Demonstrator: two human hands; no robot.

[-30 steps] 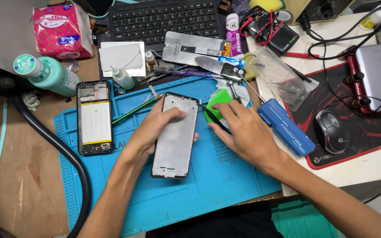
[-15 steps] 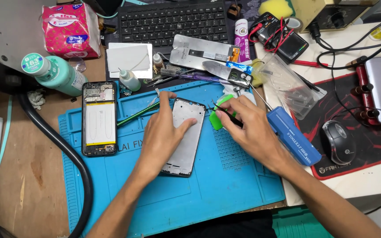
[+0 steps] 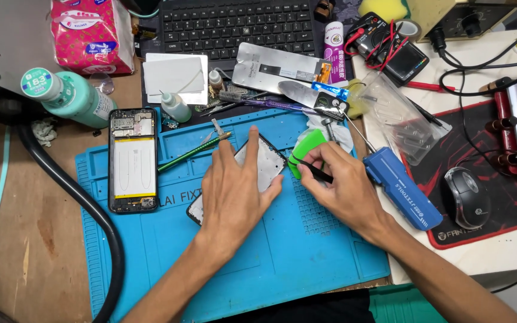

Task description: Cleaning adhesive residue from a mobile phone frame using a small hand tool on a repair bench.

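My left hand (image 3: 234, 188) lies flat on a grey phone screen panel (image 3: 264, 162), pressing it against the blue work mat (image 3: 306, 251); the panel sits tilted, its top corner pointing up and right. My right hand (image 3: 339, 182) pinches a thin dark pair of tweezers (image 3: 311, 169) whose tip points at the panel's right edge. A green plastic pry card (image 3: 305, 149) rests just above that hand. An opened phone body (image 3: 133, 160) with its battery showing lies on the mat's left side.
A green-handled tool (image 3: 189, 152) lies on the mat. A blue tool case (image 3: 402, 188) sits to the right, by a mouse (image 3: 467, 197) on a red-black pad. Behind are a keyboard (image 3: 234, 24), small bottles (image 3: 175, 106), a teal bottle (image 3: 70, 96), a multimeter (image 3: 393, 51). A black hose (image 3: 85, 206) crosses the left.
The screen panel has been turned from upright to a tilted position, with my left hand covering more of it. My right hand has closed in on the panel's right edge with the tweezers.
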